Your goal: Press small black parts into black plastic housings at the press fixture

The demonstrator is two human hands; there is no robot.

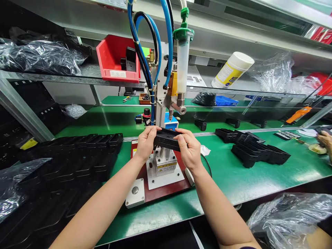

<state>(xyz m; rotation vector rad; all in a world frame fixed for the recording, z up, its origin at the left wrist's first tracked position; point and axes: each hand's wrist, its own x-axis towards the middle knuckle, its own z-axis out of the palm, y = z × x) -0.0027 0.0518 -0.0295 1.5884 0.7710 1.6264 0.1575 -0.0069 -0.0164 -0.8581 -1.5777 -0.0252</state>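
Between both hands is a long black plastic housing, held level just under the nozzle of a dispensing machine. My left hand is closed on its left end, thumb on top. At the right end, my right hand grips it between thumb and fingers. Behind the housing rises the machine's metal post, with a clear syringe barrel under a green cap. Below sits a metal block with a warning label; whether the housing touches it, I cannot tell.
Many black housings lie in rows at the left, and a smaller group rests on the green bench at right. A white button box stands front left. Another person's hand shows at the far right. Above is a red bin.
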